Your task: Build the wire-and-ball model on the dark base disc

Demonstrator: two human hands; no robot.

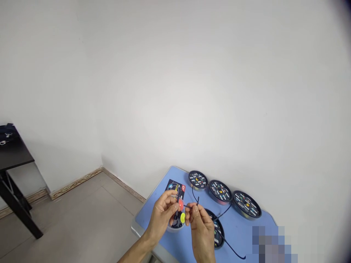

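My left hand point(163, 210) pinches a small red ball point(181, 205) between thumb and fingers; a dark piece beside it is partly hidden by the fingers. My right hand point(200, 223) is closed on a thin black rod point(188, 206) that reaches toward the red ball, and its short bent end rises above the fingertips. I cannot tell whether rod and ball are joined. Below the hands stands a clear plastic bowl point(175, 230) with black parts inside. A yellow round piece point(182, 218) shows between the hands, near the bowl.
On the blue table point(236, 237), several round black-topped containers point(220, 191) line the wall side. Another black disc point(220, 239) with thin black arms lies behind my right hand. A dark printed box point(175, 185) sits behind my left hand. A black table point(16, 155) stands far left.
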